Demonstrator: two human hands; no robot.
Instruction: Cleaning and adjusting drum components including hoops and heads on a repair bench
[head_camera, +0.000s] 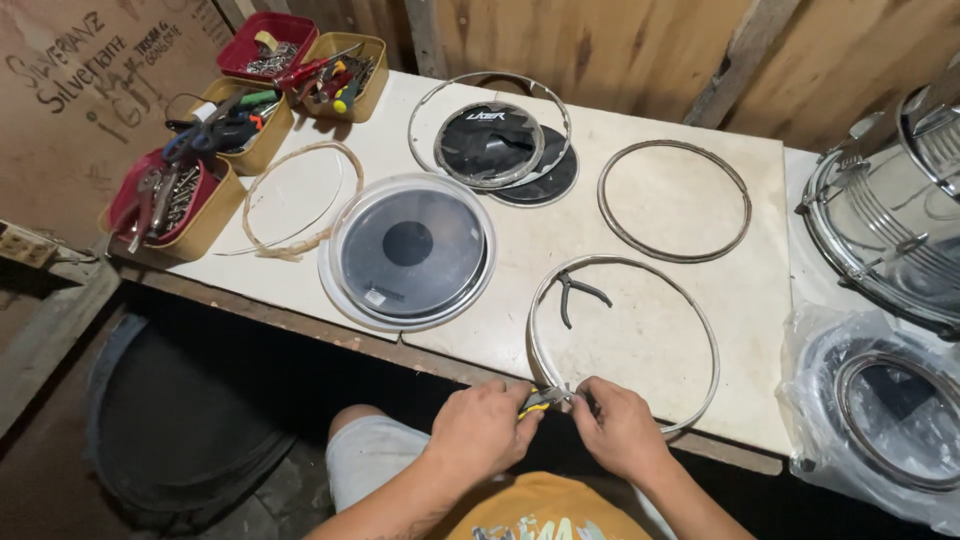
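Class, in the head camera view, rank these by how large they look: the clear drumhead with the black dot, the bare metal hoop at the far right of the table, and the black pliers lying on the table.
1. Clear drumhead with the black dot
2. Bare metal hoop, which lies farther from the camera, so its place below the drumhead is unsure
3. Black pliers, plainly the smallest

On the table (480, 330), a metal hoop (622, 345) lies at the near edge with pliers (577, 293) inside it — a second hoop (675, 200) behind. Left of these sits a drumhead (410, 250); farther left, tool trays (175, 200). A drum (890, 220) stands right.
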